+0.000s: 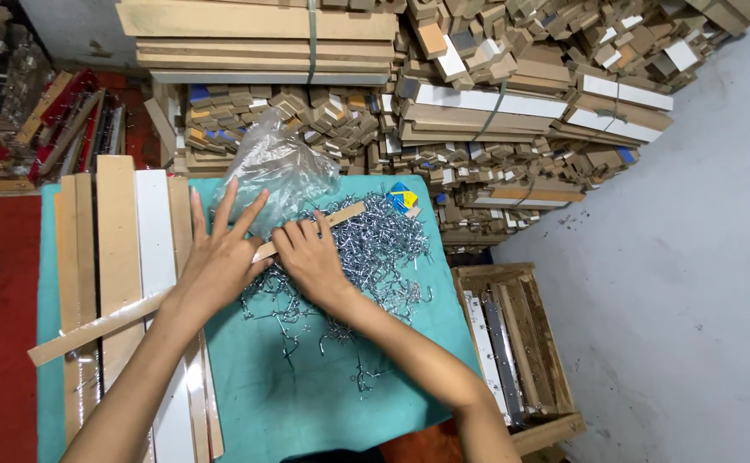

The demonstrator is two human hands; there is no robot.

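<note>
Head view looks down on a bench covered in teal cloth [306,403]. Left hand [220,257] lies flat, fingers spread, pressing a long thin light-wood strip [109,324] that runs from 8 o'clock toward 2 o'clock across the cloth. Right hand [310,257] has its grip curled down onto the same strip beside a heap of small silvery metal hooks [375,249]; whether it pinches a hook I cannot tell. Judging by this, a hook is being fitted to the strip; the next move likely calls for steady downward pressure. A crumpled clear plastic bag [276,167] sits at 12 o'clock, flat wooden boards [122,249] at 9 o'clock.
</note>
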